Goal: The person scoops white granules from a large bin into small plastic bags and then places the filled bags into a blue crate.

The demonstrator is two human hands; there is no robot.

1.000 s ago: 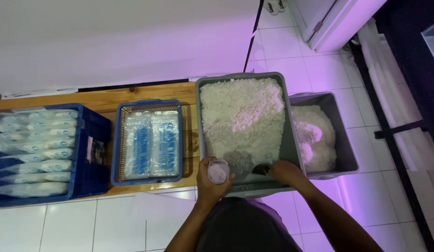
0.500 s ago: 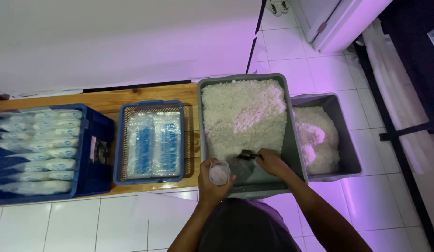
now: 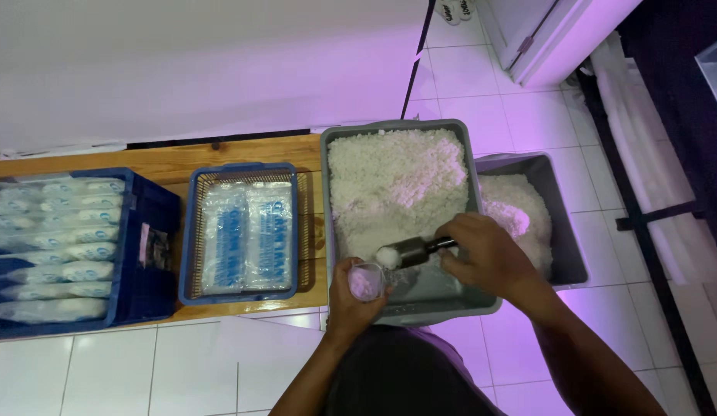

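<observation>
Since half a second ago my right hand (image 3: pixel 489 258) has swung the metal scoop (image 3: pixel 411 251) over to the small clear cup (image 3: pixel 367 280), low centre of the frame. Right fingers wrap the scoop handle; left hand (image 3: pixel 350 304) grips the cup above the grey tub (image 3: pixel 443 296) of white grains.

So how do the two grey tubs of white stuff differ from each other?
The big grey tub sits up on the wooden bench; the smaller grey tub sits lower, over the floor tiles beside it. The big one shows bare bottom at its near end, where the right hand holds a metal scoop; the smaller one's bottom is covered as far as it shows. Both hold white grains.
</observation>
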